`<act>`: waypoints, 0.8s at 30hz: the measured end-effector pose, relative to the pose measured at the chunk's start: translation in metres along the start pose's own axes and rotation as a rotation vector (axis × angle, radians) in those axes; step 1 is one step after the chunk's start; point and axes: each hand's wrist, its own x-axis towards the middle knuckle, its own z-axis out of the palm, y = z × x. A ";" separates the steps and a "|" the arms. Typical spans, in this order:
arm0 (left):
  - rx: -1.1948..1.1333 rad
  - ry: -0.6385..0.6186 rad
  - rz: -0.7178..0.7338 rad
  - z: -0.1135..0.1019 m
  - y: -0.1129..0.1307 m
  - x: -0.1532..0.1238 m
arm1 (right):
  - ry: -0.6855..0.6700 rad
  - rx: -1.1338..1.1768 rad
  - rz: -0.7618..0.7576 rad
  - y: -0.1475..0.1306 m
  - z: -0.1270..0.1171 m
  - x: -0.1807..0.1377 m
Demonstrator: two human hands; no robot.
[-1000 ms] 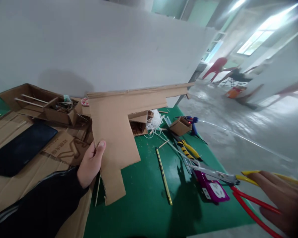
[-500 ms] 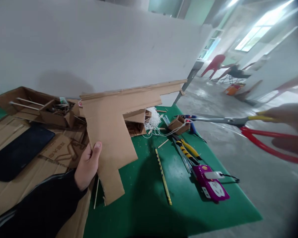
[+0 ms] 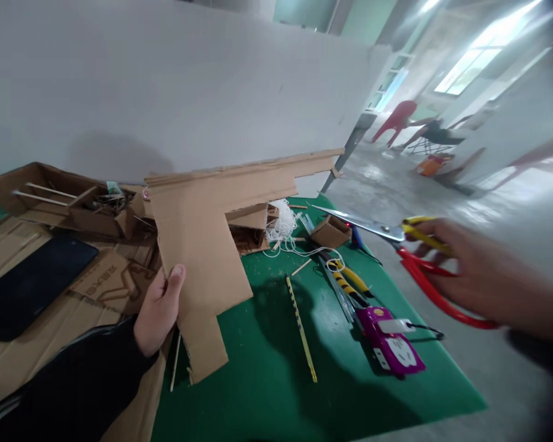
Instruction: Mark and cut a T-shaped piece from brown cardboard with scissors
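A green mat (image 3: 276,368) covers the table beside a plain grey wall (image 3: 166,80); beyond its right edge lies a grey concrete floor, with blurred red chairs (image 3: 399,123) far off under bright windows. Left hand (image 3: 159,310), in a dark sleeve, grips the cut cardboard piece (image 3: 203,245) at its left edge: thumb on the near face, the other fingers hidden behind the board. The piece is held upright and tilted above the mat, its long arm reaching right towards the far corner of the table and its stem pointing down to the near side. Right hand (image 3: 482,279), blurred, is closed around the red and yellow handles of the scissors (image 3: 396,245); its fingers cannot be told apart, and the wrist runs out of the frame at the right. The blades point left, apart from the cardboard piece, above a small cardboard box (image 3: 330,232). On the mat lie a thin yellow stick (image 3: 301,328), a purple power strip (image 3: 391,344), a yellow-and-black tool (image 3: 348,279) and a tangle of white string (image 3: 283,224). At left, flattened cardboard sheets (image 3: 96,282) carry a dark flat slab (image 3: 23,288); an open carton (image 3: 69,202) of scraps stands at the far left, partly hidden by the held piece.
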 end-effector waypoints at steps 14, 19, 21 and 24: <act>-0.038 0.019 0.041 0.000 0.005 0.001 | -0.134 -0.131 -0.096 -0.043 0.125 0.015; -0.051 0.015 0.052 -0.002 0.005 0.001 | -0.138 -0.181 -0.195 -0.043 0.133 0.017; -0.051 0.010 0.053 -0.003 0.005 0.001 | -0.143 -0.177 -0.225 -0.043 0.133 0.020; -0.048 0.004 0.055 -0.003 0.006 0.000 | -0.133 -0.163 -0.257 -0.045 0.130 0.029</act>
